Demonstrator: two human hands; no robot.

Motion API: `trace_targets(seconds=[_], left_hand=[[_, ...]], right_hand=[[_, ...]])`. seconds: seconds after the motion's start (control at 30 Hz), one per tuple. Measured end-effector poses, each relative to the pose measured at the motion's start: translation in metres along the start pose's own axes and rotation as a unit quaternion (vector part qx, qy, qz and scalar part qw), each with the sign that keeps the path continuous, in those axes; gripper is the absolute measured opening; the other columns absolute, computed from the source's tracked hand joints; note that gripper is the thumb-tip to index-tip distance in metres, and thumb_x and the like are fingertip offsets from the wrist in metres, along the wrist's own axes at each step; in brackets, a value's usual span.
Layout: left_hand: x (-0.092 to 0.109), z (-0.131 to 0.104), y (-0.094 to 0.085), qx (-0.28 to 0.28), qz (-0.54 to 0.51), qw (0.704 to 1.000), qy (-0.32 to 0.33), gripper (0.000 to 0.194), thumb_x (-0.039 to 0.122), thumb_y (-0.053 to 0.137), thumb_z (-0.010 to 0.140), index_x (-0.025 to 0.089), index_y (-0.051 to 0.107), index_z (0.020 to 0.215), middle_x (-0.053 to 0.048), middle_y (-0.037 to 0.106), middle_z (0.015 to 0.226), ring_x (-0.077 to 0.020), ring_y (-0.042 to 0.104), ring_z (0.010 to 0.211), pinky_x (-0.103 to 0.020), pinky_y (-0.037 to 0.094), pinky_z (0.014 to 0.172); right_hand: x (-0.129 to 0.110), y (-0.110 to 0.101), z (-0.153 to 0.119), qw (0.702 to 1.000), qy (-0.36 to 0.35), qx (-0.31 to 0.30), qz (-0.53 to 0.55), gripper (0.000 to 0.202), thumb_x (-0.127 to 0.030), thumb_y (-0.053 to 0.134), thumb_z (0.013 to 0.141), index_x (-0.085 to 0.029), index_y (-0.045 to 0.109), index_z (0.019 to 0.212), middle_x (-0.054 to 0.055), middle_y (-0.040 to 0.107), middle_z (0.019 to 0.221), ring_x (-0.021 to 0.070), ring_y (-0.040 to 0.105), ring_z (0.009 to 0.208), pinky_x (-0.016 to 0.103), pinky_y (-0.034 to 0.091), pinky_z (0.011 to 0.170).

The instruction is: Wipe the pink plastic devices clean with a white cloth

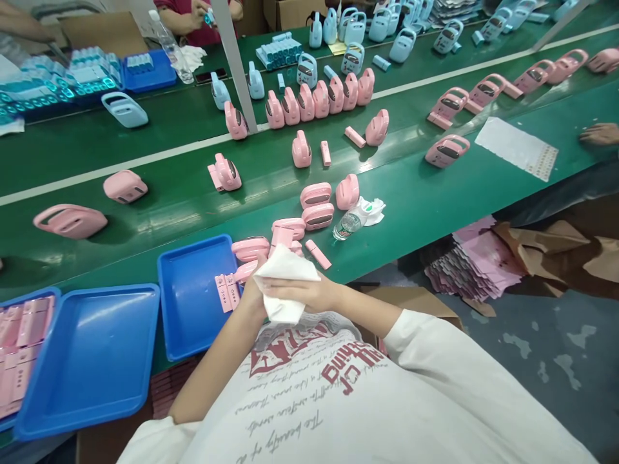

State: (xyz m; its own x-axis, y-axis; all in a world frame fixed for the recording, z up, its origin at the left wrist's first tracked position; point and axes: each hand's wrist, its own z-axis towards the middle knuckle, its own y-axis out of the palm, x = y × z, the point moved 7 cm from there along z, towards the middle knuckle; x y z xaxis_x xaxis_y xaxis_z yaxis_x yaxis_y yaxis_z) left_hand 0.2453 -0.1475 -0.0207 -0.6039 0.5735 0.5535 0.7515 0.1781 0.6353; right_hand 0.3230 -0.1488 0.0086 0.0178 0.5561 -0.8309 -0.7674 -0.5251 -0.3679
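Note:
A folded white wiping cloth is gripped in my right hand, its fingers pressed over the front of it. My left hand is closed behind and beside the cloth, which hides most of its fingers and whatever they grip. Just above the cloth a pink bar-shaped piece shows; I cannot tell whether it is held. Around the hands lie pink handled devices that look like small portable speakers. A loose pink stick lies to the right.
Blue trays stand at left, one holding pink sticks. A clear bottle with crumpled tissue is at right. Pink speakers and blue speakers line the green bench. A post rises behind. Other people's hands are at the edges.

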Motion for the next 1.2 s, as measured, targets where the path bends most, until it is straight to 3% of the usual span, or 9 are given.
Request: trace_targets(seconds=[0.07, 0.17, 0.27, 0.47, 0.63, 0.73, 0.9, 1.07, 1.2], left_hand=[[0.004, 0.0, 0.002, -0.027, -0.015, 0.999, 0.014, 0.043, 0.057, 0.057, 0.083, 0.016, 0.064, 0.094, 0.0, 0.061, 0.059, -0.0099, 0.052, 0.039, -0.021, 0.041, 0.038], [0.008, -0.004, 0.007, -0.07, -0.026, 0.997, 0.003, 0.042, 0.057, 0.052, 0.085, 0.016, 0.062, 0.085, 0.002, 0.056, 0.052, -0.0085, 0.045, 0.031, -0.019, 0.035, 0.032], [0.006, -0.005, 0.009, -0.071, -0.023, 0.997, -0.034, 0.045, 0.053, 0.043, 0.092, 0.012, 0.064, 0.09, 0.0, 0.056, 0.052, -0.0098, 0.049, 0.034, -0.018, 0.035, 0.033], [-0.023, 0.011, 0.003, -0.058, 0.051, 0.995, -0.065, 0.051, 0.06, 0.05, 0.085, 0.012, 0.061, 0.073, -0.003, 0.055, 0.048, -0.0115, 0.049, 0.034, -0.02, 0.036, 0.033], [-0.014, 0.028, -0.028, -0.051, 0.323, 0.945, 0.015, 0.051, 0.061, 0.06, 0.076, 0.012, 0.069, 0.088, -0.013, 0.071, 0.081, -0.0192, 0.066, 0.071, -0.029, 0.053, 0.063], [0.033, 0.041, -0.066, 0.007, 0.407, 0.91, 0.078, 0.041, 0.045, 0.071, 0.07, 0.016, 0.07, 0.099, -0.012, 0.071, 0.097, -0.0213, 0.066, 0.086, -0.032, 0.053, 0.073], [0.177, 0.076, -0.158, 0.203, 0.549, 0.796, 0.155, 0.033, 0.033, 0.062, 0.075, 0.015, 0.067, 0.102, -0.014, 0.068, 0.106, -0.0263, 0.061, 0.103, -0.043, 0.044, 0.098], [0.324, 0.116, -0.24, 0.372, 0.649, 0.642, 0.166, 0.046, 0.025, 0.061, 0.073, 0.007, 0.059, 0.116, -0.026, 0.049, 0.133, -0.0395, 0.037, 0.133, -0.054, 0.026, 0.111], [0.391, 0.148, -0.284, 0.43, 0.684, 0.566, 0.166, 0.067, 0.019, 0.058, 0.073, 0.0, 0.042, 0.134, -0.03, 0.031, 0.147, -0.0419, 0.021, 0.141, -0.059, 0.019, 0.111]], right_hand=[[0.021, -0.014, -0.004, 0.985, 0.096, 0.126, 0.066, 0.054, -0.06, 0.04, 0.09, -0.02, 0.065, 0.117, 0.008, 0.068, 0.119, 0.0193, 0.062, 0.114, 0.032, 0.047, 0.1], [0.055, -0.042, -0.017, 0.878, 0.244, 0.363, 0.195, 0.064, -0.067, 0.039, 0.086, -0.015, 0.061, 0.116, 0.012, 0.068, 0.115, 0.0238, 0.065, 0.109, 0.038, 0.052, 0.093], [0.067, -0.041, -0.014, 0.784, 0.318, 0.405, 0.347, 0.063, -0.069, 0.062, 0.069, -0.016, 0.064, 0.102, 0.01, 0.072, 0.101, 0.0249, 0.068, 0.098, 0.036, 0.056, 0.084], [0.056, -0.01, 0.007, 0.824, 0.341, 0.245, 0.382, 0.059, -0.064, 0.071, 0.062, -0.017, 0.062, 0.096, -0.001, 0.064, 0.063, 0.0134, 0.059, 0.054, 0.025, 0.051, 0.054], [0.09, -0.035, -0.015, 0.887, 0.369, 0.248, 0.128, 0.047, -0.055, 0.063, 0.072, -0.016, 0.06, 0.096, 0.002, 0.066, 0.071, 0.0167, 0.06, 0.061, 0.028, 0.049, 0.058], [0.116, -0.053, -0.03, 0.882, 0.427, 0.148, -0.129, 0.052, -0.046, 0.055, 0.081, -0.013, 0.053, 0.122, 0.013, 0.07, 0.098, 0.0253, 0.066, 0.089, 0.034, 0.049, 0.075], [0.161, -0.057, -0.062, 0.751, 0.577, -0.025, -0.322, 0.049, -0.038, 0.04, 0.093, -0.01, 0.044, 0.133, 0.017, 0.069, 0.104, 0.0279, 0.068, 0.094, 0.035, 0.047, 0.077], [0.193, -0.051, -0.079, 0.734, 0.562, -0.029, -0.379, 0.056, -0.04, 0.034, 0.092, -0.004, 0.042, 0.133, 0.02, 0.068, 0.106, 0.0312, 0.066, 0.099, 0.039, 0.049, 0.082], [0.219, -0.055, -0.109, 0.752, 0.541, 0.015, -0.377, 0.053, -0.031, 0.028, 0.087, -0.009, 0.051, 0.129, 0.016, 0.07, 0.096, 0.0309, 0.069, 0.092, 0.041, 0.052, 0.08]])
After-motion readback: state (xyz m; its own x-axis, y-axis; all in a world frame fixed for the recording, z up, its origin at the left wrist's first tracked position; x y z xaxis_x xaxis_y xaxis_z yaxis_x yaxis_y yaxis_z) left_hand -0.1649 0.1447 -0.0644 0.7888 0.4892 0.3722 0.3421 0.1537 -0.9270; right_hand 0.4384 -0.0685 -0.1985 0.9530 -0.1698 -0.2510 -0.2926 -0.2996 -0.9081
